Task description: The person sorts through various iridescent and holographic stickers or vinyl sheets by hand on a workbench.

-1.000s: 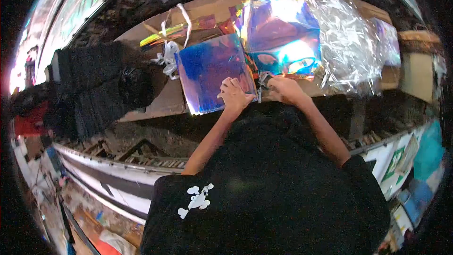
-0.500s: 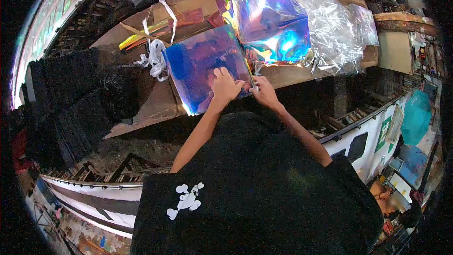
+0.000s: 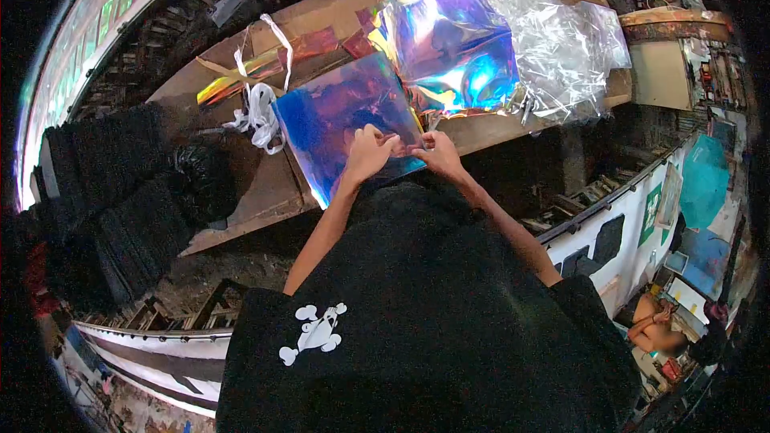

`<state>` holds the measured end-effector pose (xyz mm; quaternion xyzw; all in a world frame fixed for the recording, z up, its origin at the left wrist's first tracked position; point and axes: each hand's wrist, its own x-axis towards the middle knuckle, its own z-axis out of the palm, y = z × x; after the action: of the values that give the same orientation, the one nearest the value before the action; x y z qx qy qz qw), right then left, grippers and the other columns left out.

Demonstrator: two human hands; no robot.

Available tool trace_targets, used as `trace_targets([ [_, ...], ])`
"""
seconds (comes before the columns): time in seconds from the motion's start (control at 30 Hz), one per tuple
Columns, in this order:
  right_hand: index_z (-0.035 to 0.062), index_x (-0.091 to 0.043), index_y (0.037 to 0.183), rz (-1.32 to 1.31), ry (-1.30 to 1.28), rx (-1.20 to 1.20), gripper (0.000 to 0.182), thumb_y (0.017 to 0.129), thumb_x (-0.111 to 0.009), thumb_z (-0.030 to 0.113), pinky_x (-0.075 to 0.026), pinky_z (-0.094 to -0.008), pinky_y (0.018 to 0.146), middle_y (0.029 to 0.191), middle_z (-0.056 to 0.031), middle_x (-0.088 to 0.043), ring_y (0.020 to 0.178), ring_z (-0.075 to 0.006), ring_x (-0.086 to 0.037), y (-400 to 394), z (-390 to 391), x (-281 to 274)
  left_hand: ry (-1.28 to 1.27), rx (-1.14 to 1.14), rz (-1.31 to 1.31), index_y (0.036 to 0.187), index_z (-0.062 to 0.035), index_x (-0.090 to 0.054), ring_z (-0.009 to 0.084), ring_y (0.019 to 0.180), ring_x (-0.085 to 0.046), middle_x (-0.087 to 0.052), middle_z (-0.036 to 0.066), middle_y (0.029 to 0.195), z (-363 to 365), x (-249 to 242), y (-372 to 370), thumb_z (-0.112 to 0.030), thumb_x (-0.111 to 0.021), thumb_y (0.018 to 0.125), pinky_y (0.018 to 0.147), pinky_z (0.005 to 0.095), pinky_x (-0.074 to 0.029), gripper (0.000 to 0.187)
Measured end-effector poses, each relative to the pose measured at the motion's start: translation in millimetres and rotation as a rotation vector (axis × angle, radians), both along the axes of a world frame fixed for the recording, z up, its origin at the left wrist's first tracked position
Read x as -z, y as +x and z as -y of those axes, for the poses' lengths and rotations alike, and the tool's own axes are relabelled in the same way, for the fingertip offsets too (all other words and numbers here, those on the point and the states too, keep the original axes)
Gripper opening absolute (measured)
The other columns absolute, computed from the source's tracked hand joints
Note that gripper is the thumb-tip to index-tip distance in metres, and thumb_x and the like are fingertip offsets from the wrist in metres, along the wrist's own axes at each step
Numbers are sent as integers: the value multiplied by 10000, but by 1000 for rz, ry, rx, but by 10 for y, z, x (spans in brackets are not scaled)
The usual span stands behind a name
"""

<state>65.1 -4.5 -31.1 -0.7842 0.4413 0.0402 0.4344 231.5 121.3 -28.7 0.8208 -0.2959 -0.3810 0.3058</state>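
Observation:
A stack of shiny blue-purple iridescent film sheets (image 3: 329, 112) lies in front of me. Over its near part, my left hand (image 3: 369, 154) has its fingers curled in and the thumb drawn towards them; anything between them is too small to make out. My right hand (image 3: 439, 154) pinches the film at the near right corner of the stack. Just beyond, a second pile of iridescent film (image 3: 457, 44) reflects bright light. Clear crinkled plastic (image 3: 557, 52) spreads to the right of that pile.
Brown cardboard (image 3: 269, 180) covers the work surface. White plastic strips (image 3: 261, 116) lie bunched left of the stack, near orange-yellow film scraps (image 3: 220, 90). A black plastic bag (image 3: 200, 176) and dark stacked material (image 3: 120, 192) stand at left. Another person (image 3: 654, 325) is at lower right.
My left hand has gone from spread flat on the film to curled fingers. My right hand has shifted slightly left, its fingers now at the stack's near right corner. The view has shifted slightly.

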Motion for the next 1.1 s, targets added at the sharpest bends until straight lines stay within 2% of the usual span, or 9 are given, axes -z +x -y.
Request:
trace_targets([
  [0.33, -3, -665, 1128, -38, -53, -20, 507, 716, -792, 264, -498, -386, 871, 1067, -193, -619, 1000, -300, -631, 30, -86, -61, 64, 40, -65, 1031, 11, -553, 389, 973, -574, -525, 230, 1043, 7, -47, 32, -459, -697, 822, 838, 455, -473, 534],
  [0.4, 2, -669, 977, -27, 46, 101, 444, 680, -825, 293, -486, -402, 885, 1058, -182, -607, 1006, -327, -610, 39, -61, -49, 48, 49, -56, 1037, 13, -547, 393, 979, -570, -512, 231, 1053, -33, -14, -26, -471, -693, 825, 844, 458, -470, 548],
  [0.5, -8, -659, 994, 1, 15, 95, 429, 692, -812, 255, -504, -372, 844, 1007, -175, -629, 953, -291, -631, 26, -34, -8, -6, 66, -23, 1036, 19, -535, 403, 974, -566, -487, 232, 1063, -48, -28, -51, -483, -683, 833, 836, 460, -468, 561],
  [0.57, -10, -655, 994, 18, 5, 91, 407, 702, -805, 230, -512, -358, 821, 970, -165, -642, 918, -273, -641, 6, -38, 27, 16, 26, -34, 980, -17, -552, 334, 924, -536, -496, 174, 1014, -24, -92, -65, -459, -688, 841, 834, 388, -454, 482],
  [0.63, -1, -651, 987, 130, 154, 230, 298, 760, -766, 153, -525, -323, 758, 904, -84, -653, 832, -180, -636, -49, 9, 184, -27, 54, 1, 952, -12, -571, 327, 889, -549, -525, 173, 983, -50, 32, -56, -457, -689, 841, 816, 385, -461, 473],
  [0.77, 13, -637, 989, 215, 274, 250, 195, 816, -708, 68, -516, -274, 691, 855, -36, -652, 759, -123, -620, -116, 74, 281, -85, 65, -50, 857, 1, -622, 285, 788, -595, -613, 168, 873, 25, 119, 10, -457, -691, 840, 755, 377, -486, 463],
  [0.83, 23, -624, 997, 323, 555, 277, 152, 853, -674, 33, -499, -244, 674, 880, -26, -653, 758, -101, -611, -121, 92, 172, -108, 56, -116, 885, 3, -619, 298, 843, -579, -587, 159, 860, 99, -174, -10, -518, -696, 810, 767, 402, -470, 532],
  [0.93, 35, -618, 977, 471, 717, 212, 136, 858, -685, 28, -487, -237, 671, 886, -16, -651, 783, -94, -612, -113, 95, -195, -47, 46, -146, 943, 6, -637, 303, 895, -577, -583, 150, 880, 171, -586, -76, -594, -696, 772, 774, 421, -460, 627],
  [1.1, 16, -626, 947, 540, 754, 155, 205, 784, -740, -31, -519, -274, 791, 937, -31, -666, 849, -112, -626, -17, -17, -515, -31, -11, -198, 923, 23, -636, 298, 851, -622, -628, 180, 932, 101, -949, -67, -586, -685, 778, 754, 394, -486, 628],
])
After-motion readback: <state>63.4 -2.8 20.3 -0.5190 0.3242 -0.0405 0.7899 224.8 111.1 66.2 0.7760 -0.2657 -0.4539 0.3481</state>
